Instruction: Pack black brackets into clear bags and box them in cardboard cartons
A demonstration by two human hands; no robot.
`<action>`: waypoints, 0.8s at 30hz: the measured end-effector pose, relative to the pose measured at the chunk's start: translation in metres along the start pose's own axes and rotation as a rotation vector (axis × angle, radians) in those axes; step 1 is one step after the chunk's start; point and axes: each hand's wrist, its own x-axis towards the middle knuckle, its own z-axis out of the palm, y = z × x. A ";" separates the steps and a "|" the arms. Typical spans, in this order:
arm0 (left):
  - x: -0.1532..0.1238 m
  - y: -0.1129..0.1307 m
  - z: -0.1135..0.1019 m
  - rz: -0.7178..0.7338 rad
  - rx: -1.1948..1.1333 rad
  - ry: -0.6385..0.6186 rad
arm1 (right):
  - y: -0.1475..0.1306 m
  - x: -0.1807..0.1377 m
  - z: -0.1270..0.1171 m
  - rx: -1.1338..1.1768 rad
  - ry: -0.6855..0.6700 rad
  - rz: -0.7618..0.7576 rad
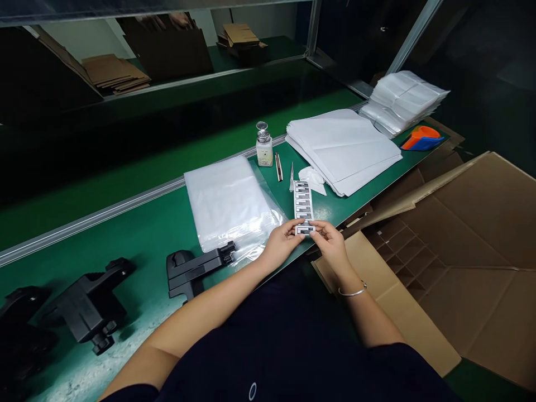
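Between my hands is a white strip of printed labels (302,200), lying lengthwise away from me at the table's front edge. My left hand (282,243) pinches its near end from the left, thumb and fingertips at the lowest label. From the other side, my right hand (333,245) pinches the same end. Just beyond the strip lie tweezers (292,176) and a crumpled piece of white paper (312,178). Clear plastic bags (230,198) are stacked to the left of my left hand. A black plastic bracket (199,272) rests near my left forearm.
A pump bottle (264,151) and a slim cutter-like tool (278,166) stand behind. White sheets (343,146), more bagged stock (404,100) and an orange-blue tape dispenser (422,138) lie right. More black brackets (86,307) are left. An open divided carton (477,223) stands below, right.
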 end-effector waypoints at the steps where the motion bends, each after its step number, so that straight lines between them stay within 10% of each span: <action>1: -0.001 -0.001 0.002 0.004 -0.016 0.003 | 0.001 0.000 0.000 -0.010 0.005 0.000; 19: 0.005 -0.004 0.012 -0.081 -0.033 0.018 | -0.008 0.006 -0.016 -0.226 0.127 -0.300; 24: 0.013 -0.013 0.019 -0.057 -0.009 -0.052 | -0.008 0.014 -0.028 0.015 0.356 -0.236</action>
